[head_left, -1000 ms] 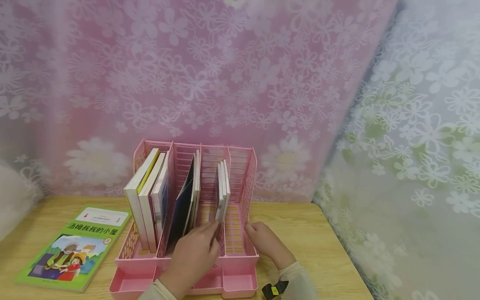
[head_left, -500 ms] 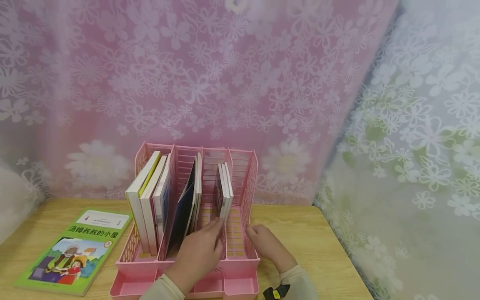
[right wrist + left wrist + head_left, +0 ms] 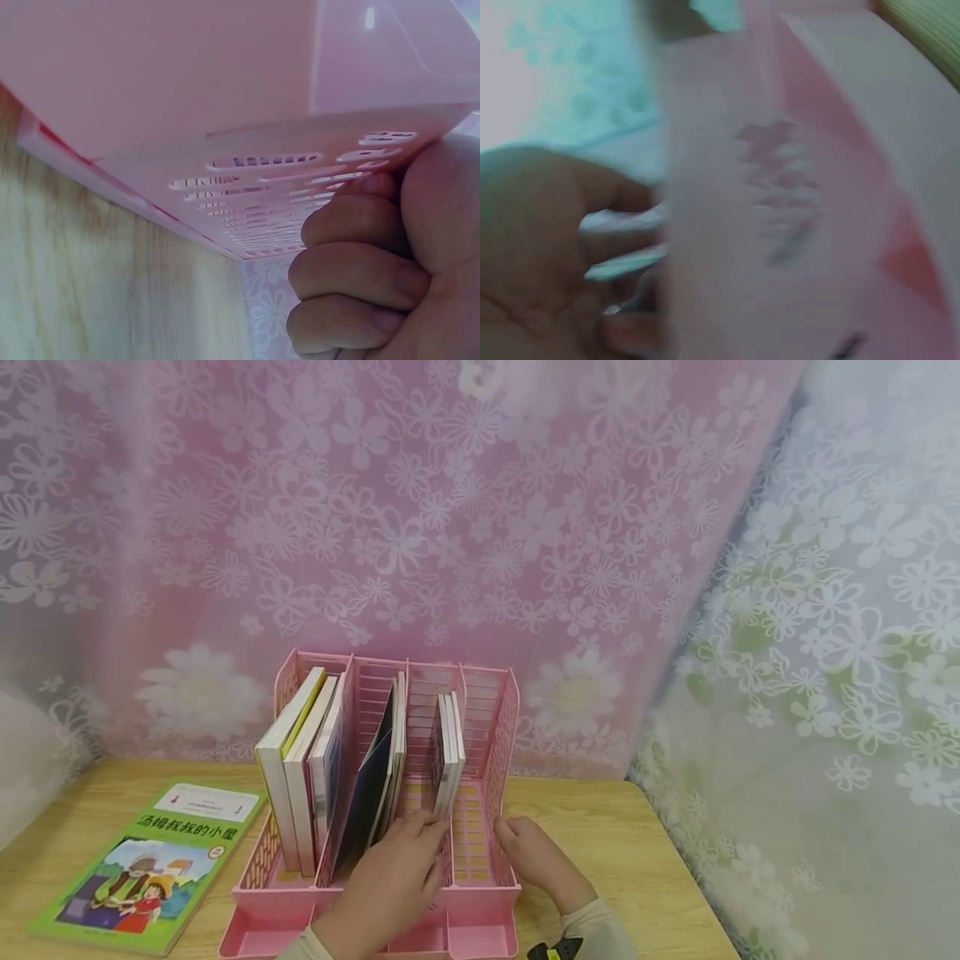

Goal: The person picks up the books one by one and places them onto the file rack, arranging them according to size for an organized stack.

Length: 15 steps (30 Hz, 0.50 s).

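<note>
A pink plastic book rack (image 3: 468, 900) with upright dividers stands on the table. My left hand (image 3: 386, 877) reaches over its front into the third section, fingertips at the lower front edges of a few thin books (image 3: 453, 743). In the left wrist view, the fingers (image 3: 622, 244) are spread a little apart, partly hidden behind the blurred rack front. My right hand (image 3: 536, 853) grips the rack's right side wall, curled fingers (image 3: 352, 266) against the outside in the right wrist view. Thick books (image 3: 281, 777) fill the first section; a dark book (image 3: 367, 797) leans with thin ones in the second.
A green picture book (image 3: 138, 868) lies flat on the wooden table (image 3: 607, 818), left of the rack. Behind hangs a pink flowered curtain (image 3: 450, 527), and a whitish flowered one (image 3: 847, 693) runs along the right. Small trays (image 3: 268, 927) line the rack's front.
My left fingertips reached slightly up along the thin books' front edges, then came back lower. The right hand keeps its grip. The whole view has shifted slightly as the head camera moved.
</note>
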{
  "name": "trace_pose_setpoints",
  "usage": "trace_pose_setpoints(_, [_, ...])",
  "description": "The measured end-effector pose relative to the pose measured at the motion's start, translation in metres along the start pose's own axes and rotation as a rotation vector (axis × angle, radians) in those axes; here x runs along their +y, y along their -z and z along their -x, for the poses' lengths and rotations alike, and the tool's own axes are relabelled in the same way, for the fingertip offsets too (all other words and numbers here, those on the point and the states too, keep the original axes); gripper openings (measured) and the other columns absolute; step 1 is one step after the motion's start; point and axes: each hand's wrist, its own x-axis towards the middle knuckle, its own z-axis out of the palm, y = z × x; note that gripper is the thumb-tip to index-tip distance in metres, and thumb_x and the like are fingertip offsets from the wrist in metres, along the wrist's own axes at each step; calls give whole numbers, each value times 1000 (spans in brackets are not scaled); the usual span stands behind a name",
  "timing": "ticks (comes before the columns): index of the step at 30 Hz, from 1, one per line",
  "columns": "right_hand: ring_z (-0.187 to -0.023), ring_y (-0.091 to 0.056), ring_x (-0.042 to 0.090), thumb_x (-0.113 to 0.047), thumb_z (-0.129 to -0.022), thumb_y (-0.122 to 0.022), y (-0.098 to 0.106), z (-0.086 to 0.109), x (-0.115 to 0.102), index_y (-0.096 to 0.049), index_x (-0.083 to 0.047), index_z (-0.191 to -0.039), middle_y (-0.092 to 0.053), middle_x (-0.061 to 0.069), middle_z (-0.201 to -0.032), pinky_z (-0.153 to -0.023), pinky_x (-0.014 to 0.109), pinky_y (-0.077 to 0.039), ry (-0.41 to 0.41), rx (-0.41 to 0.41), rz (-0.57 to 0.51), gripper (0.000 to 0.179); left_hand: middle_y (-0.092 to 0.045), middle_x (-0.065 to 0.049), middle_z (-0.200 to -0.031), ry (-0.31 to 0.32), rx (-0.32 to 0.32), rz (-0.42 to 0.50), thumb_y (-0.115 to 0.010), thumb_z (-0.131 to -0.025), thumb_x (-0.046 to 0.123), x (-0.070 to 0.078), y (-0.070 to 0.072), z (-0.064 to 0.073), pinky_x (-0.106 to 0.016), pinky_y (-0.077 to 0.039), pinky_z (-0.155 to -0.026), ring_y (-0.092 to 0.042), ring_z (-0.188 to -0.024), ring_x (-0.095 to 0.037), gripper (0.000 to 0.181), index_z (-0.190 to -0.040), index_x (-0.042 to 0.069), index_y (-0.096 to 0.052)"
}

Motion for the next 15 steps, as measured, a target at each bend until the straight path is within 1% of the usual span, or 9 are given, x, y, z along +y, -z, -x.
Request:
trace_pose_setpoints(3, [-55, -33, 12, -27, -111, -35, 1, -1, -1, -38, -16, -62, -34, -5, -58, -58, 30, -38, 12, 15, 27, 51, -64, -5, -127, -113, -152, 14, -71, -95, 22, 4, 16, 8, -42, -59, -88, -65, -116, -26, 41, -133, 9, -67])
trace_pose_setpoints(5, [-53, -28, 11, -25, -110, -38, 2, -1, -2, -35, -17, -61, -32, -6, -57, -54, 29, -33, 16, 23, 40, 50, -64, -2, -131, -182, -254, 55, -70, -96, 27, 5, 27, 12, -43, -57, -93, -64, -119, -24, 43, -137, 14, -65])
trace_pose_setpoints(6, [-53, -27, 11, -24, -109, -39, 3, -1, -2, -34, -17, -60, -31, -6, -57, -53, 28, -32, 14, 25, 40, 50, -64, 0, -130, -229, -286, 84, -69, -98, 29, 4, 32, 13, -41, -56, -94, -63, -120, -21, 44, -140, 17, -63])
trace_pose_setpoints(8, [-52, -25, 11, -24, -108, -42, 4, 0, -3, -34, -16, -59, -30, -6, -56, -53, 27, -30, 4, 26, 32, 50, -66, 7, -127, -297, -357, 235, -64, -102, 31, 1, 40, 16, -36, -56, -93, -64, -115, -13, 39, -140, 24, -62])
trace_pose_setpoints(10, [-52, -25, 11, -25, -107, -43, 4, 0, -3, -33, -16, -59, -30, -7, -56, -53, 27, -29, -7, 24, 16, 50, -68, 12, -121, -372, -427, 391, -60, -105, 31, -4, 50, 19, -27, -56, -87, -63, -105, -2, 34, -138, 25, -64])
trace_pose_setpoints(12, [-51, -25, 11, -25, -106, -44, 4, 0, -4, -32, -16, -58, -30, -7, -55, -53, 27, -28, -15, 12, -11, 50, -68, 16, -106, -458, -476, 520, -58, -107, 30, -13, 60, 23, -18, -52, -77, -57, -91, 7, 26, -130, 24, -68])
trace_pose_setpoints(13, [-51, -25, 11, -25, -106, -44, 4, 0, -4, -31, -16, -58, -30, -7, -55, -53, 27, -29, -18, 5, -24, 50, -68, 15, -101, -460, -516, 583, -56, -107, 28, -18, 67, 26, -16, -51, -74, -56, -86, 9, 23, -124, 22, -70])
trace_pose_setpoints(14, [-51, -25, 11, -25, -106, -43, 4, 0, -4, -31, -16, -58, -30, -7, -55, -53, 27, -29, -19, 2, -31, 50, -67, 16, -97, -454, -555, 620, -56, -107, 27, -25, 74, 29, -14, -51, -71, -54, -83, 10, 21, -119, 20, -72])
trace_pose_setpoints(15, [-51, -25, 11, -25, -106, -43, 3, 0, -5, -31, -16, -58, -30, -7, -55, -53, 27, -29, -21, -5, -42, 50, -65, 16, -90, -395, -591, 624, -58, -106, 29, -31, 82, 34, -14, -49, -67, -53, -78, 10, 18, -109, 21, -74])
